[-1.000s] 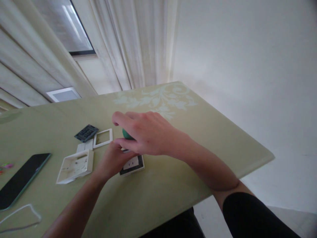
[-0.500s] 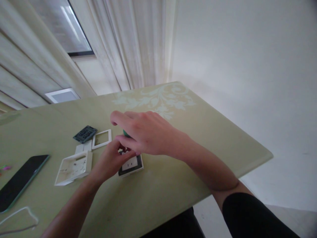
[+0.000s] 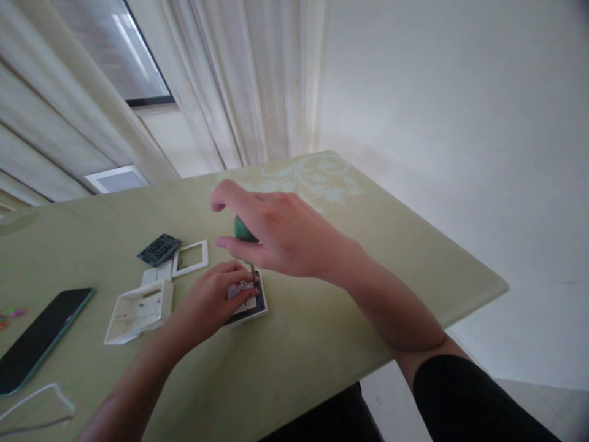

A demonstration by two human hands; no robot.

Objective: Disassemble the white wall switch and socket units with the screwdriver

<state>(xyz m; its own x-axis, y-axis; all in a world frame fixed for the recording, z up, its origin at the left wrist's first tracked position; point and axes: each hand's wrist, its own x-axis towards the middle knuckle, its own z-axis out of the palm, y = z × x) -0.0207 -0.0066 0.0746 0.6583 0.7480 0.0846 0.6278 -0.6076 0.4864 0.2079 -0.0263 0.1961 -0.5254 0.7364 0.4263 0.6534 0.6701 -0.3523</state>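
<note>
My right hand [image 3: 280, 236] is closed round the green handle of a screwdriver [image 3: 242, 229], held upright with its thin shaft pointing down at a wall socket module [image 3: 252, 305] on the table. My left hand [image 3: 212, 301] lies over that socket, fingers pressed flat on its white face, holding it down. The socket has a white front and a dark frame; my left fingers hide most of it.
On the pale green table [image 3: 368, 245] lie a white back box [image 3: 138, 310], a white frame [image 3: 190, 258], a dark grey insert [image 3: 159, 248], a white plate [image 3: 151, 275], a black phone [image 3: 39, 337] and a white cable loop [image 3: 32, 408]. The table edge runs at right.
My right hand has lifted and the screwdriver handle now stands higher, showing its shaft. My left hand has spread flat over the socket.
</note>
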